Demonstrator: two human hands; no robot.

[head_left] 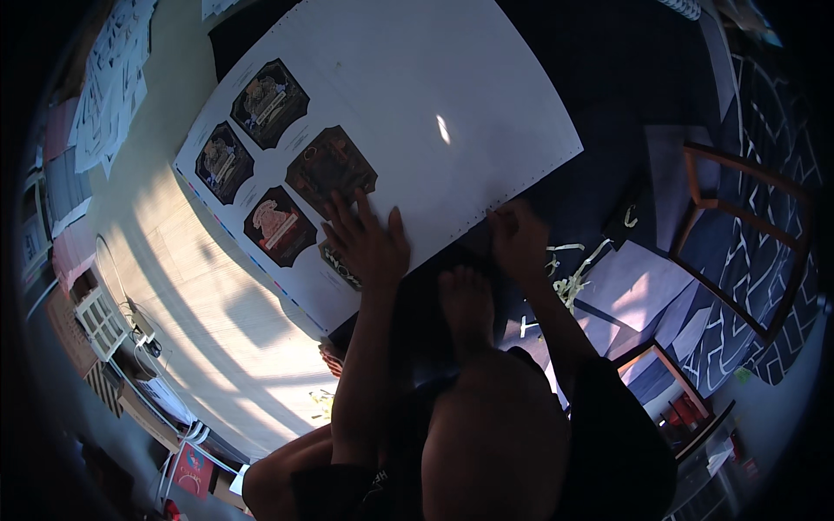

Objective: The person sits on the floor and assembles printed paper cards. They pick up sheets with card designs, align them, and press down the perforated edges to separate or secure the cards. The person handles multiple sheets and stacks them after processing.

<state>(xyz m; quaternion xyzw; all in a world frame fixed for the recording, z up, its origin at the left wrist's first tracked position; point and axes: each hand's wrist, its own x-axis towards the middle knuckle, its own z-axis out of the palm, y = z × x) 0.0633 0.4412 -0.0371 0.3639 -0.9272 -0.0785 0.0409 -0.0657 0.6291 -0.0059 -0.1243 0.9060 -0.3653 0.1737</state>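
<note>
A large white printed sheet (408, 95) lies before me, with tiny dark marks along its edge. Several dark, ornate label designs are printed on its left part, one of them a brown label (331, 165). My left hand (373, 247) rests flat on the sheet with fingers spread, its fingertips at the brown label's lower edge. It partly covers a smaller label (337, 263) below. At the sheet's near right edge, my right hand (521, 234) has its fingers bent and pinched together on the border. Whether anything small is also between those fingertips is hidden.
My bare foot (466, 300) is beside the sheet's near edge. Pale curled strips (569, 286) and dark sheets lie to the right, near a wooden frame (738, 208). Sunlight falls on the light wood floor (226, 295) at left. Papers (117, 78) are piled at upper left.
</note>
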